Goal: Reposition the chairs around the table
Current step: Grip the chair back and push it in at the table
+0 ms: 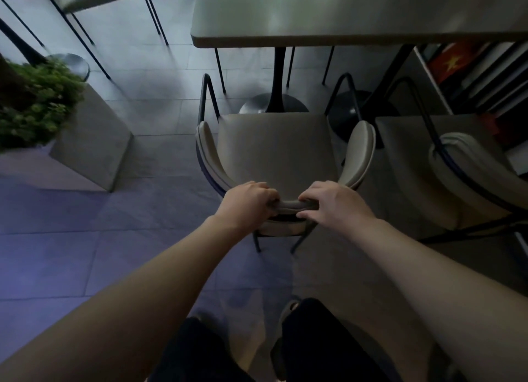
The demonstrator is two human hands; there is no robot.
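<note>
Both forearms reach to 12 o'clock: left hand (247,200) and right hand (331,203) clamp the chair (275,150) backrest. Chair sits short of the bench (343,13). Push straight, evenly, clear of neighbour chair (457,164) at 3.

A leafy plant (34,104) in a grey planter (94,141) stands left; shelved books (485,76) right.

Dim, bluish and underexposed. Soft daylight, perhaps from a window beyond the top edge, puts pale glare on the worktop (328,10). Motion blur smears the plant (37,104) and upper-left corner; wide-angle distortion bends the edges.
</note>
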